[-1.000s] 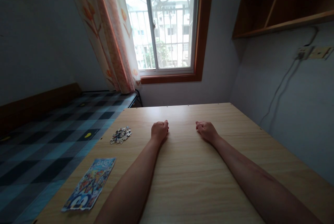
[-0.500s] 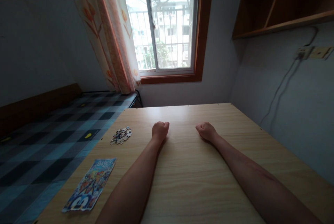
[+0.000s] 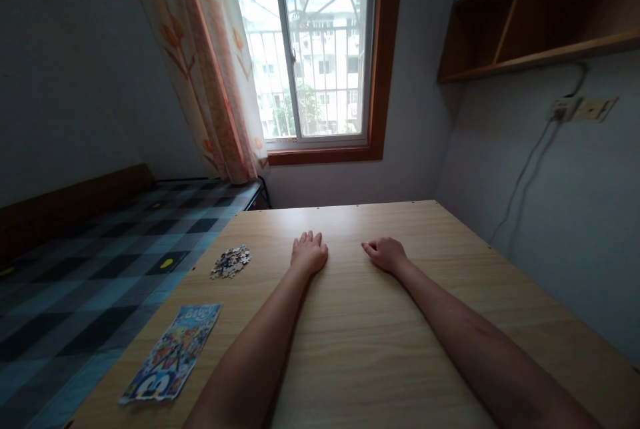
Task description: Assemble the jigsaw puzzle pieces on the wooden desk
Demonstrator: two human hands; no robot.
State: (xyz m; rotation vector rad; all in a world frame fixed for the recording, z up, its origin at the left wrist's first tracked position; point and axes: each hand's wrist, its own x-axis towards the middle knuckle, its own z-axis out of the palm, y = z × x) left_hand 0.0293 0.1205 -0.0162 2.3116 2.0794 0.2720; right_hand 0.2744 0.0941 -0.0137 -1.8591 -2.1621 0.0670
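Observation:
My left hand rests palm down on the wooden table, its fingers stretched out and apart, holding nothing. To its right, my right hand lies on the tabletop with the fingers curled in and a fingertip poking out to the left. Nothing shows in it. A heap of jigsaw puzzle pieces sits to the left of my left hand, apart from it. Nearer to me, left of my left forearm, lies a colourful printed packet, flat on the table.
A bed with a checked blue and black sheet runs along the table's left side. Behind the table are a window and a flowered curtain. On the right wall hang a wooden shelf and a socket with a cable.
My left hand has gone from a fist to spread fingers on the table. My right fist has loosened slightly, with a fingertip now pointing left. The view has shifted slightly.

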